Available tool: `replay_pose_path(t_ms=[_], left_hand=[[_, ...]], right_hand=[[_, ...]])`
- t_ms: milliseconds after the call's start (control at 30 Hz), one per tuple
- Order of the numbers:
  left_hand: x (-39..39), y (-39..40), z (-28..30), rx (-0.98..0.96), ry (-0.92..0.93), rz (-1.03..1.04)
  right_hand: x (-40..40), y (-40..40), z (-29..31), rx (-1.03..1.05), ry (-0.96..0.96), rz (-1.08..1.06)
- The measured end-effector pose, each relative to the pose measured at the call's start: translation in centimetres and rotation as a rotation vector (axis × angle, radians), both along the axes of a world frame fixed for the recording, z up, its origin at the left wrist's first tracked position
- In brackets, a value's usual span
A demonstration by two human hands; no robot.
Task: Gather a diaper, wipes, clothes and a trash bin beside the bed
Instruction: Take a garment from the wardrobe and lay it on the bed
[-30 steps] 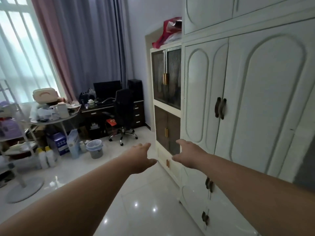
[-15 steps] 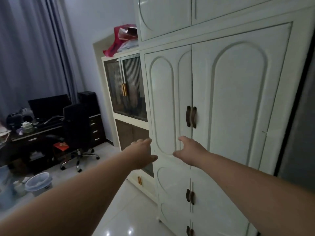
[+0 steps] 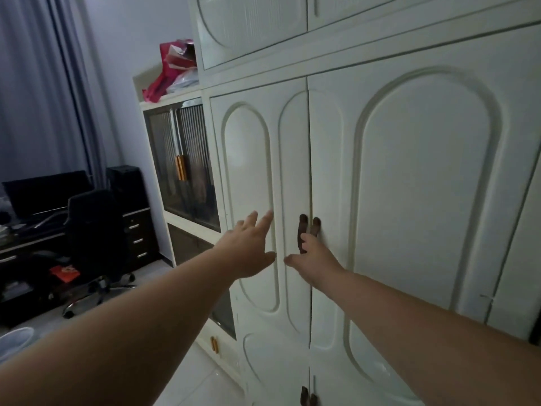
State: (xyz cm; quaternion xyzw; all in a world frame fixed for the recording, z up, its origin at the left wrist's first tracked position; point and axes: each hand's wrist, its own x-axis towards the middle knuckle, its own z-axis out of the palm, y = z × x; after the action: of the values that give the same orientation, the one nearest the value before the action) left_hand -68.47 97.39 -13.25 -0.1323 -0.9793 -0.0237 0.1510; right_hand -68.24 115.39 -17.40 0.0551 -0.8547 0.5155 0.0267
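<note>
A white wardrobe (image 3: 409, 186) with arched panels fills the view, its two tall doors shut. A pair of dark brown handles (image 3: 316, 225) sits where the doors meet. My left hand (image 3: 251, 247) is stretched out with fingers spread, against the left door just left of the handles. My right hand (image 3: 313, 259) reaches the handles, its fingertips touching the lower part of the left one, holding nothing. The rim of a pale trash bin (image 3: 14, 339) shows on the floor at the lower left edge. No diaper, wipes or clothes are visible.
Left of the wardrobe stands a glass-front cabinet (image 3: 181, 171) with red bags (image 3: 172, 68) on top. Further left are a black office chair (image 3: 93, 230), a dark desk with a monitor (image 3: 44, 191) and grey curtains. The floor is glossy white tile.
The view has swung right and closer to the wardrobe. Both hands have risen from waist height to the door handles, and the left hand's fingers have spread.
</note>
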Motion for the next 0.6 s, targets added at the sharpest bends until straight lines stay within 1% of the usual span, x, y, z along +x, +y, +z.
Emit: replay_pose_path(t_ms=[100,267,333,433,600], left_hand=[[-3.0,1.3,1.2,-0.076,0.124,-0.074],[-6.8,3.5,3.3,-0.269,0.285,-0.243],[-7.7,4.2,4.1,-0.315,0.326,-0.285],[-8.5,4.5,4.4,-0.359,0.371,-0.322],[-9.3,3.2,4.8,-0.405,0.405,-0.365]], right_hand=[[-2.2,0.1,-0.1,0.023,0.056,-0.024],[-4.0,-0.3,-0.4,-0.032,0.042,-0.045],[-4.3,-0.6,-0.4,-0.079,0.009,-0.055],[-4.5,-1.1,-0.2,-0.19,-0.092,-0.094],[-4.4,-2.1,0.4,-0.206,-0.132,-0.135]])
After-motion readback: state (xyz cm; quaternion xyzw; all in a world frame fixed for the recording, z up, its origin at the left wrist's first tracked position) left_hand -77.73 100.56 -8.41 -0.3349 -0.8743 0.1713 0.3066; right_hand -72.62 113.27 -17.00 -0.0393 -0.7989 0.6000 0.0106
